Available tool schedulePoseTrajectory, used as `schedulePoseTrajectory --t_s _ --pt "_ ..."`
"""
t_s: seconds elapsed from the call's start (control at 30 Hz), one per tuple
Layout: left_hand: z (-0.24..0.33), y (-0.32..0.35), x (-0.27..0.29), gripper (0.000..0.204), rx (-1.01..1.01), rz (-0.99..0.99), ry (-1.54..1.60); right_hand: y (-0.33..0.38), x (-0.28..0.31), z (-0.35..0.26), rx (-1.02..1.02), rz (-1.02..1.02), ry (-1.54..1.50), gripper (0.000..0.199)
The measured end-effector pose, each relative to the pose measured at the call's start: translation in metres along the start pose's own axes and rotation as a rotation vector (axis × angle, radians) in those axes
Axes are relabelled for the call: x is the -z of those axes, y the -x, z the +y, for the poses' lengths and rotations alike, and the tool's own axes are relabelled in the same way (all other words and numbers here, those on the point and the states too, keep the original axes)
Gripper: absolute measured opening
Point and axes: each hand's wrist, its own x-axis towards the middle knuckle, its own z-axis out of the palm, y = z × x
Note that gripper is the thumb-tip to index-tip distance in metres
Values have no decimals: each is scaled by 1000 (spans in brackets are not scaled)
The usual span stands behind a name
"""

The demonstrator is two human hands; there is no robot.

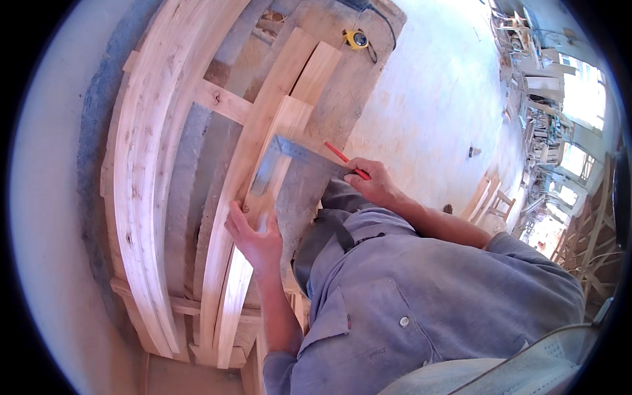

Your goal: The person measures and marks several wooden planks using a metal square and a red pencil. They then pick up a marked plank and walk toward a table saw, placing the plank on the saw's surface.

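Observation:
Two long pale wooden strips (226, 313) lie side by side before me. My left hand (259, 245) spans them, thumb at the near edge and fingers over the farther strip. Across the strips rests a metal carpenter's square (309, 157); one arm runs along the wood and the other reaches out to my right hand (376, 184). That hand is closed around the square's end, with a red pencil (337, 151) in the same grip. The pencil's front sticks out past the fingers, above the square.
Thick curved-looking timbers (141, 171) lie farther left, joined by a short crosspiece (222, 102). A yellow tape measure (356, 39) sits on the worn bench top (336, 112). Wooden pieces (484, 197) stand on the floor at right, and a cluttered wood pile (543, 118) lines the far side.

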Motion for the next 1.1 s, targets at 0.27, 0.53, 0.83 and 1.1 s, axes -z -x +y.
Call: schedulePoseTrajectory --t_s 0.27,0.53,0.83,1.1 --pt "20 -67 -31 46 -120 9 48 -32 6 -22 51 -92 98 19" --pt "24 -82 -41 38 -117 67 23 -39 34 -25 42 16 -2 32" --pt "37 -108 -46 38 -128 -28 57 -35 63 -69 233 150 79 12" --pt "42 -117 -42 37 -181 -64 51 -56 56 -97 664 -39 75 23"
